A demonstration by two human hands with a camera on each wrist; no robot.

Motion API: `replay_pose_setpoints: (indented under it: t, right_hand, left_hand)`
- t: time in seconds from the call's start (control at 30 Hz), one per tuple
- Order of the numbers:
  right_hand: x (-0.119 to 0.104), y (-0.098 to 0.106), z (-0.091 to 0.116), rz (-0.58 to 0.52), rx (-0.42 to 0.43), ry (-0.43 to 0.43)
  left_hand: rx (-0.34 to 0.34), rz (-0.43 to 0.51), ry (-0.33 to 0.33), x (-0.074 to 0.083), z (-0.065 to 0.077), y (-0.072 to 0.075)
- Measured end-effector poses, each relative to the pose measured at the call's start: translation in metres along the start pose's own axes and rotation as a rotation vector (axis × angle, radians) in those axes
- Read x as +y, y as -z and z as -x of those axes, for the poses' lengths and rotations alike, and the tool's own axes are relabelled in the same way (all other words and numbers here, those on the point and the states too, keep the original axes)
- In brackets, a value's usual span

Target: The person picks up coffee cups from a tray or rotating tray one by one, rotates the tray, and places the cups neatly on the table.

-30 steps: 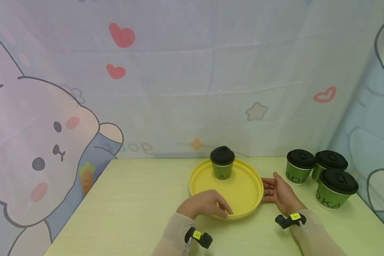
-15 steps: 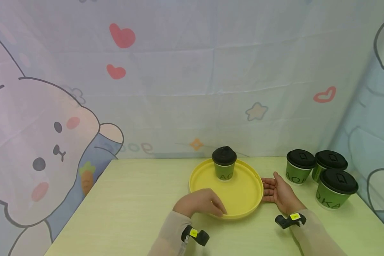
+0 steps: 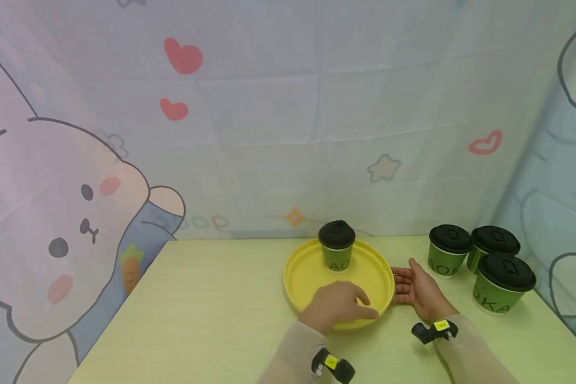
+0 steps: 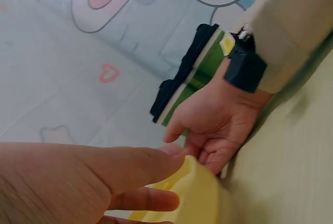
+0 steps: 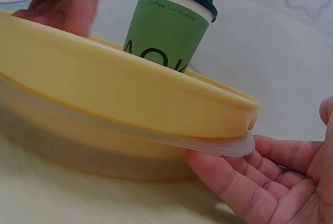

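A round yellow tray point(image 3: 312, 293) lies on the table, with a green paper coffee cup point(image 3: 337, 258) under a black lid upright near its far side. My left hand point(image 3: 338, 306) is over the tray's front rim, thumb and forefinger apart. In the left wrist view, its thumb point(image 4: 140, 167) reaches the yellow rim, while other fingers are partly hidden. Palm up at the tray's right side is my right hand point(image 3: 424, 290). The right wrist view has its nearly straight fingers point(image 5: 223, 177) touching a pale lip point(image 5: 223, 147) below the yellow wall.
Three lidded green cups stand right of my right hand: a left one point(image 3: 446, 261), a rear one point(image 3: 496, 240) and a front one point(image 3: 501, 293). Behind the pale table point(image 3: 197, 298) hangs a printed cloth point(image 3: 259, 133).
My left hand first shifts slightly left, then moves right along the front rim, its thumb and forefinger now farther apart. The cup on the tray sits slightly farther right. My right hand stays put.
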State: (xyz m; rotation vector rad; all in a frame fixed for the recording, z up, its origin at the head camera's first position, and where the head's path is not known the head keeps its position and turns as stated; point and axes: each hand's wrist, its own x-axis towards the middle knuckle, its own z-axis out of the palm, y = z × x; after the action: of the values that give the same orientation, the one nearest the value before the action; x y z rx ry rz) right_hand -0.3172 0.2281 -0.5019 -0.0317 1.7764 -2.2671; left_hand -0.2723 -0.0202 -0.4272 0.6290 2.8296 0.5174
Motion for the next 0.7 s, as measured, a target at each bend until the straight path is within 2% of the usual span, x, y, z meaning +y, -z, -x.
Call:
replay_pose_setpoints:
  t: [0.1, 0.27, 0.47, 0.7]
  right_hand:
    - [0.001, 0.001, -0.001, 0.000, -0.001, 0.002]
    - [0.002, 0.001, -0.001, 0.005, 0.006, 0.005]
    - [0.002, 0.000, -0.002, 0.016, 0.012, 0.008]
    - [0.002, -0.001, -0.001, 0.018, 0.009, 0.010]
  left_hand:
    - [0.007, -0.020, 0.028, 0.009, -0.004, -0.008]
    - [0.012, -0.005, 0.009, 0.014, -0.007, -0.015]
    - [0.006, 0.039, -0.038, 0.011, -0.004, -0.014]
    - [-0.016, 0.037, -0.065, 0.008, 0.002, -0.007]
